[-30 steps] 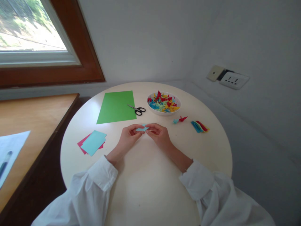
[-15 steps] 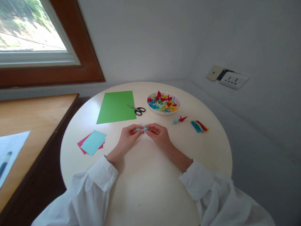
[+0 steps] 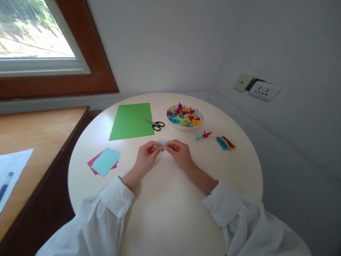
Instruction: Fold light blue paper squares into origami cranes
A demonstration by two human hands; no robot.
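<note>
A small piece of folded light-blue paper (image 3: 163, 143) is pinched between the fingertips of both hands above the middle of the round table. My left hand (image 3: 146, 153) grips its left side, thumb against fingers. On the other side my right hand (image 3: 179, 152) pinches it the same way, the fingertips nearly touching the left ones. Fingers cover most of the paper, so its exact folds are hidden. Just beyond to the right lie a red paper crane (image 3: 206, 134) and a small light-blue folded paper piece (image 3: 198, 137).
A white bowl (image 3: 183, 128) of colourful paper cranes stands at the back. Black-handled scissors (image 3: 157, 125) overlap a green sheet (image 3: 130, 121). Light-blue paper (image 3: 106, 161) over pink sheets lies left, coloured folded strips (image 3: 225, 143) right. A wooden desk (image 3: 48, 131) adjoins the round table (image 3: 170, 213).
The fingertips have shifted slightly and drawn a little closer together on the light-blue paper, showing less of its left end. Everything else on the table stays in place.
</note>
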